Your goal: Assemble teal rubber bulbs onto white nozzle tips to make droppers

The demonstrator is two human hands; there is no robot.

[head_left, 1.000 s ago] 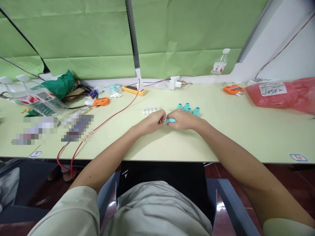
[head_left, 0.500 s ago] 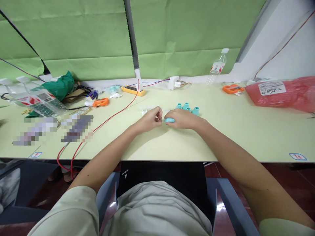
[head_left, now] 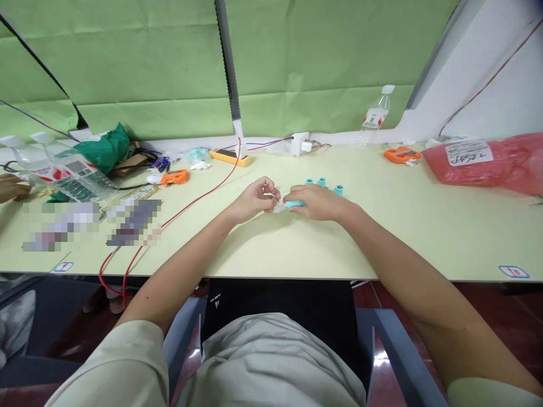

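My right hand [head_left: 316, 202] is closed around a teal plastic piece [head_left: 294, 204], held just above the table with its end showing past the fingertips. A small clear plastic piece [head_left: 280, 208] juts from it toward my left hand [head_left: 253, 200]. The left thumb and fingers are curled in a pinch at that clear piece; exactly how they grip it is hard to see. Behind my right hand stand several teal cone-shaped plastic pieces [head_left: 338, 190], partly covered by the hand.
An orange tool [head_left: 402, 154] and a red plastic bag [head_left: 483, 164] lie right; a bottle [head_left: 375, 117] stands behind. Left are bottles [head_left: 70, 169], a green bag [head_left: 106, 148], a yellow meter [head_left: 231, 157] and a red cable [head_left: 197, 198]. Another person's hand [head_left: 12, 187] shows at the left edge.
My left fingers have opened slightly and shifted up and left. The teal piece has tilted and more of the clear piece shows. Another person's hand has come in at the left edge.
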